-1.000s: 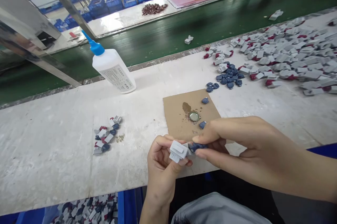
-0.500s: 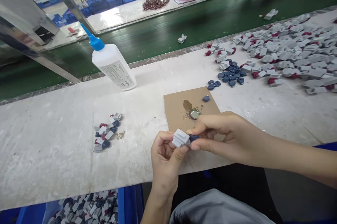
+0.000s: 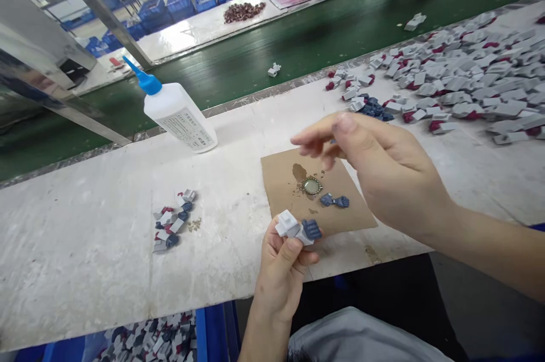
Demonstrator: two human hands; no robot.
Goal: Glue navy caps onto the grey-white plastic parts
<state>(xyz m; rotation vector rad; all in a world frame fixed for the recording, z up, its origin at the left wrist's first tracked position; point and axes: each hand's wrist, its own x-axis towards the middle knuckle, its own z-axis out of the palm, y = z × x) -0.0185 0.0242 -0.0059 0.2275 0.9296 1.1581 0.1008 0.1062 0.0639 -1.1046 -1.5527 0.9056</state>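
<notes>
My left hand point(image 3: 281, 268) grips a small grey plastic part with a dark blue piece fitted on its end point(image 3: 298, 228), near the front edge of the white bench. My right hand point(image 3: 374, 163) hovers above the brown cardboard sheet point(image 3: 281, 175), its fingers loosely apart with nothing in them. On the cardboard lie a metal bottle cap with glue point(image 3: 312, 186) and two loose blue pieces point(image 3: 334, 201).
A white glue bottle with a blue nozzle point(image 3: 179, 112) lies tilted at the back left. A small heap of joined parts point(image 3: 170, 221) sits left. Many grey and red parts point(image 3: 460, 78) and blue pieces point(image 3: 372, 108) cover the right. Blue bin of parts point(image 3: 149, 339) below. Another person works beyond the green belt point(image 3: 298, 38).
My right hand let go of the blue piece and rose up over the cardboard. The left hand keeps the joined part, moved slightly down-right.
</notes>
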